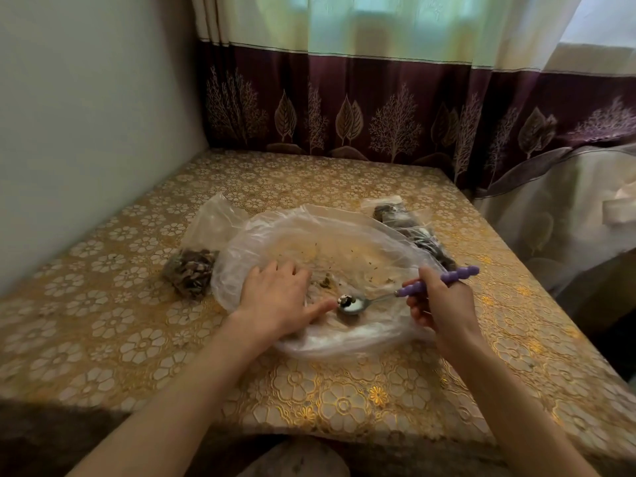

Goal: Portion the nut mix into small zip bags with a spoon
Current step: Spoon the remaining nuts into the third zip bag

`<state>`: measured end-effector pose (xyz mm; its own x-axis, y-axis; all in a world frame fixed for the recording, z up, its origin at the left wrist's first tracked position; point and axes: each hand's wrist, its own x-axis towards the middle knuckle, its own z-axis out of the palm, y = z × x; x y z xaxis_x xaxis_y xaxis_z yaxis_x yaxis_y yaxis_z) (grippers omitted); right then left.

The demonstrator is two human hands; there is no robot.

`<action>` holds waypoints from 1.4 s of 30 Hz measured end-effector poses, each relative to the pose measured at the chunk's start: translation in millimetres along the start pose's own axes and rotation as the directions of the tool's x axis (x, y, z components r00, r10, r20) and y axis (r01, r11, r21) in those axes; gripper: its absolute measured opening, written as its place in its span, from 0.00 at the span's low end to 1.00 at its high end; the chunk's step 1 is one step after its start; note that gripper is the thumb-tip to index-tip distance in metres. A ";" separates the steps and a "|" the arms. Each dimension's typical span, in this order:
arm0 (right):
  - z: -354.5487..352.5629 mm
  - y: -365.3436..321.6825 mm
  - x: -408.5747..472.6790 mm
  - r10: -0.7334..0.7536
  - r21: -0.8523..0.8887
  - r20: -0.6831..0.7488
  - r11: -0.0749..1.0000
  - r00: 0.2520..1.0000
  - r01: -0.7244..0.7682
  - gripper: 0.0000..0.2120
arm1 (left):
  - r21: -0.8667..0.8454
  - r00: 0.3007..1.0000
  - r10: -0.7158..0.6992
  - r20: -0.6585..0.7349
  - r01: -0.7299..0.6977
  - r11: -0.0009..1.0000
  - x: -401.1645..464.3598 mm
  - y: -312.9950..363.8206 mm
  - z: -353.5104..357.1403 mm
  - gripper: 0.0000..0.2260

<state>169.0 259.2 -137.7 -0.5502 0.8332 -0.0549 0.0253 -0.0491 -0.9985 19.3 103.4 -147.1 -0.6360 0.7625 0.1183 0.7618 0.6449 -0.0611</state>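
While only crumbs and a small clump of nut mix (324,282) are left on the big clear plastic sheet (330,235) at the centre of the bench (103,270), the spoon (354,304) carries a few dark pieces in its bowl, low over the sheet's near part. The right hand (438,299) pinches the spoon's purple beaded handle between thumb and curled fingers (421,281). The left hand (275,299) lies flat on the sheet at about 9 o'clock from the spoon bowl, its fingers spread, thumb tip just beside the bowl. One small zip bag (191,270) with mix in its bottom lies at 9 o'clock of the sheet, touching its edge; a filled bag (413,232) lies at 2 o'clock, partly under the sheet's rim; I cannot tell whether either is sealed.

Likely trouble: the spoon is barely loaded, so any tilt on the way to a bag would drop the pieces onto the patterned bench, where they hide. The thin sheet may slide or bunch if the pressing hand lifts, scattering crumbs. The left bag's mouth looks limp and could fold shut under the spoon
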 end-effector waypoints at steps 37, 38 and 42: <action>48.8 -7.2 27.8 0.162 0.183 0.030 0.969 0.986 -0.165 0.16 | -0.209 0.962 0.128 0.240 -0.077 0.975 7.6 -10.2 20.1 0.59; 51.0 -7.9 30.2 0.167 0.194 0.022 0.966 0.986 -0.168 0.16 | -0.210 0.963 0.126 0.237 -0.076 0.975 7.7 -10.2 20.7 0.59; 62.4 -10.8 41.6 0.176 0.191 -0.026 0.967 0.984 -0.168 0.15 | -0.214 0.964 0.124 0.235 -0.073 0.974 8.2 -9.7 22.1 0.60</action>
<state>93.7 259.9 -128.8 -0.5148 0.8258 -0.2303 -0.0422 -0.2927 -0.9553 4.0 104.5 -167.4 -0.5478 0.8270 -0.1266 0.8147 0.5617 0.1440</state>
